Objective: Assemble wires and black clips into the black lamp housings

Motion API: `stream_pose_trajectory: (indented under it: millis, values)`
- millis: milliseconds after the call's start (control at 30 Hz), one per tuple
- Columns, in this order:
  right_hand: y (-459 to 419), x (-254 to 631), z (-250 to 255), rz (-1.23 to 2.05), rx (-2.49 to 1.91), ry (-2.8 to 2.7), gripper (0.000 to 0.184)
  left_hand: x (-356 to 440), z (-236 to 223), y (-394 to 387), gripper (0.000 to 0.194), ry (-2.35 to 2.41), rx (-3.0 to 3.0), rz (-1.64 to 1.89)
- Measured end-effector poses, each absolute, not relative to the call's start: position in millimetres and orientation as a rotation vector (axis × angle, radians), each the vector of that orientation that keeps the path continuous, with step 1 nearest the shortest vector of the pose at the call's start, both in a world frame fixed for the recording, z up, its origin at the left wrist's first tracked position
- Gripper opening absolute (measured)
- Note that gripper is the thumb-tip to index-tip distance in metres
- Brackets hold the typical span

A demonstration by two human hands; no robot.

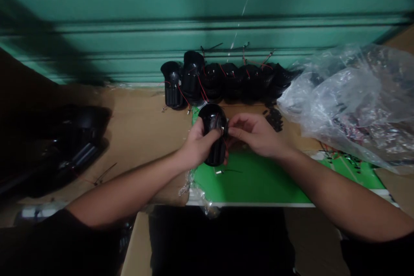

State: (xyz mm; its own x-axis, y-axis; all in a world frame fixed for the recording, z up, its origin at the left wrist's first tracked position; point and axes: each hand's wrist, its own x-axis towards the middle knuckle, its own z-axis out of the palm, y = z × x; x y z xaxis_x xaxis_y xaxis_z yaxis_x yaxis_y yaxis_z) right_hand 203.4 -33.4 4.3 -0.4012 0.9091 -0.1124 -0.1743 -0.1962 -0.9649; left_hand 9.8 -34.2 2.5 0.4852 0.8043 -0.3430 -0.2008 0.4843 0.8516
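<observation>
My left hand (199, 143) is wrapped round a black plastic housing (213, 126) with a rounded glossy top, held upright above a green board (258, 179). My right hand (255, 134) is just to its right, fingers pinched at the housing's side where a red wire shows; what the fingertips pinch is too small to make out. A short loose black wire with a metal end (223, 171) lies on the green board below the housing.
A row of several like black housings with red wires (223, 81) stands against the green shutter wall (207, 21). A clear plastic bag of parts (352, 103) lies at right. Small black pieces (274, 117) sit beside it. Dark black parts (71, 142) lie at left on cardboard (139, 125).
</observation>
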Motion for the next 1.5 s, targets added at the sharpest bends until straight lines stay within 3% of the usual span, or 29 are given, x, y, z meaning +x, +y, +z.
stream_pose_trajectory:
  millis: [400, 667, 1500]
  values:
    - [-29.8, 208.7, 0.5, 1.725, -0.872, -1.327, 0.034, 9.8, 0.4, -34.6, 0.071, 0.799, 0.876, 0.737]
    - [-33.1, 203.3, -3.6, 1.492, -0.871, -1.392, 0.029, 11.6, 3.3, -34.5, 0.066, 0.826, 0.844, 0.771]
    - [-39.6, 193.4, 1.5, 1.385, -1.019, -1.336, 0.039, 15.8, 1.2, -31.6, 0.066, 0.852, 0.879, 0.888]
